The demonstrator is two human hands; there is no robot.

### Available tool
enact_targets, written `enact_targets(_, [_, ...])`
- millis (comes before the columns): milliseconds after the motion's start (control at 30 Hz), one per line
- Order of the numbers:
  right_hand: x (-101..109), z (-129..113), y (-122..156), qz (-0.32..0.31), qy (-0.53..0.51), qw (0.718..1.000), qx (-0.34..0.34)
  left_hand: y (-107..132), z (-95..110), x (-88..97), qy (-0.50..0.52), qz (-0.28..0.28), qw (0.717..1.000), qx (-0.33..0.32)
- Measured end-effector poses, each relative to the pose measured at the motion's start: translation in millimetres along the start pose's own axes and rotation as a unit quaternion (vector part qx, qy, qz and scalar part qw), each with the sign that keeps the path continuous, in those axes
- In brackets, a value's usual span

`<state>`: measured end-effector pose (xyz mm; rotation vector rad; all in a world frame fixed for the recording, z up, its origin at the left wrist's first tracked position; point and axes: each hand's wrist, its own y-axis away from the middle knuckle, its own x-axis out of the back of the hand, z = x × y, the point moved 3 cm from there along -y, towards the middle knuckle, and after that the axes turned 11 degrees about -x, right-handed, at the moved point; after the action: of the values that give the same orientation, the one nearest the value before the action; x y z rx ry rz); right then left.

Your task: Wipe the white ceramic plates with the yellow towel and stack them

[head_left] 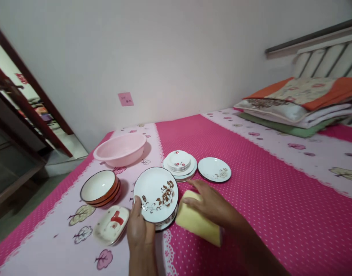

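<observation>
My left hand (138,228) grips the near rim of a white plate with a brown flower pattern (155,193), tilted up above another plate on the bed. My right hand (213,205) rests on a folded yellow cloth (197,224), fingers lying over its top edge, just right of the plate. The cloth lies on the pink dotted bedspread (250,191).
A stack of small white plates (180,165) and a single white plate (214,169) lie behind. Stacked orange-rimmed bowls (100,188), a square dish with red marks (112,224) and a pink basin (120,148) sit at left. Folded bedding (302,103) lies far right.
</observation>
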<state>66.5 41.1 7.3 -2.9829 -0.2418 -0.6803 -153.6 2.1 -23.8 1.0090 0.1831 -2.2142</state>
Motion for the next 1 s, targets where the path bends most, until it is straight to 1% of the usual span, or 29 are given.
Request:
enact_targets(133, [-10, -17, 2, -0.099, -0.107, 0.989, 0.029, 8, -6, -8.1, -0.028, -0.039, 0.998, 0.033])
enact_targets(200, [-12, -19, 1, -0.114, -0.144, 0.983, 0.030, 12, -10, -11.6, -0.038, -0.055, 0.997, 0.042])
enact_targets(367, [-7, -4, -9, -0.086, -0.213, 0.973, -0.012, 21, -16, -20.2, -0.027, -0.081, 0.994, 0.066])
enact_targets(500, [7, 8, -17, -0.037, -0.241, 0.969, -0.041, 29, -17, -26.8, -0.028, -0.144, 0.986, 0.075])
enact_targets(600, [20, 17, -20, 0.001, -0.242, 0.969, -0.047, 32, -19, -27.5, -0.090, -0.189, 0.975, 0.066])
enact_targets(733, [27, 25, -22, 0.030, -0.238, 0.969, -0.054, 32, -24, -28.0, -0.168, -0.266, 0.948, 0.051])
enact_targets(800, [27, 25, -22, 0.033, -0.237, 0.970, -0.052, 30, -25, -26.9, -0.181, -0.269, 0.945, 0.037])
enact_targets(1000, [22, 16, -20, 0.022, -0.235, 0.971, -0.029, 26, -22, -23.4, -0.168, -0.230, 0.959, 0.003])
